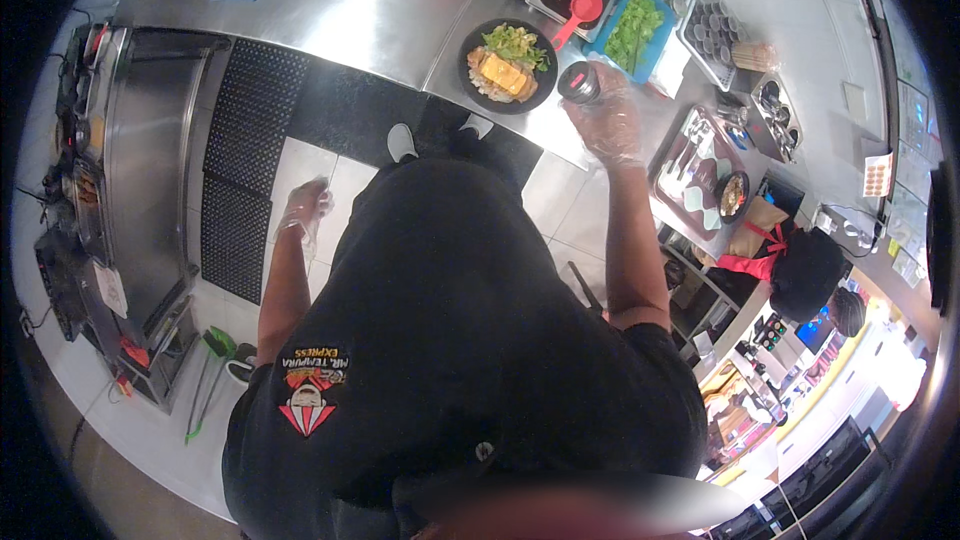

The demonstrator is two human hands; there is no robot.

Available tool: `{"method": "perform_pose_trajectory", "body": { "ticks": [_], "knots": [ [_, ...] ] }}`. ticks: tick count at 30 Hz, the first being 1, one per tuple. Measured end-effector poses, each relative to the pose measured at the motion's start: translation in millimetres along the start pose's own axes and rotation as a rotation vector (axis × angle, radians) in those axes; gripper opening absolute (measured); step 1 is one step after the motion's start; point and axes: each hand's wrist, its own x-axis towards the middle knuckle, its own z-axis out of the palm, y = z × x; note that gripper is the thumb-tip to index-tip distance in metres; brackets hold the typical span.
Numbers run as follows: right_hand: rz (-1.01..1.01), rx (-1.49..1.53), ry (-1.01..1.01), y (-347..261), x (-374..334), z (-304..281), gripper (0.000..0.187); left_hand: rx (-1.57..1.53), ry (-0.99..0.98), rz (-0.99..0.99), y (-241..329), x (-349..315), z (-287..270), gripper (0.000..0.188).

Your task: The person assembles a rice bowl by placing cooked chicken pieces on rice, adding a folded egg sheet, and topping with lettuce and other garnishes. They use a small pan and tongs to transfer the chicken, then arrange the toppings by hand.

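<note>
My right hand [615, 130], in a clear plastic glove, grips a small shaker-like jar with a dark round top [579, 82] over the steel counter's front edge. Just left of it stands a black bowl [549, 88]. In the bowl, a yellow slab [503, 71] lies over browned pieces and rice, with leafy greens [512, 41] along the far side. My left hand [306, 205], also gloved, hangs low at my left side, away from the counter. Its fingers are curled in, and nothing shows in them.
Behind the bowl are a blue tub of lettuce [634, 32], a red scoop [585, 8], and several food pans. At right lies a brown tray [668, 178] with utensils; another person [805, 270] is beyond. Black mats [240, 150] cover floor at left, beside a steel cooking unit [150, 160].
</note>
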Motion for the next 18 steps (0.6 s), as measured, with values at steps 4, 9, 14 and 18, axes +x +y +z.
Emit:
{"method": "perform_pose_trajectory", "body": {
  "ticks": [4, 9, 14, 18],
  "knots": [
    [0.093, -0.177, -0.121, -5.1, -11.0, 23.6, 0.045, -0.074, 0.053, -0.149, -59.2, 6.4, -33.8, 0.038],
    [0.064, -0.210, -0.082, -17.2, -10.0, 33.7, 0.047, -0.162, 0.111, -0.216, -113.6, 7.2, -58.2, 0.044],
    [0.128, -0.274, -0.176, -32.5, -1.5, 34.3, 0.052, -0.135, 0.126, -0.220, -131.5, 18.4, -67.4, 0.053],
    [0.143, -0.298, -0.220, -50.0, 2.0, 33.5, 0.054, -0.103, 0.082, -0.106, -131.8, 24.4, -69.4, 0.056]
  ]
}}
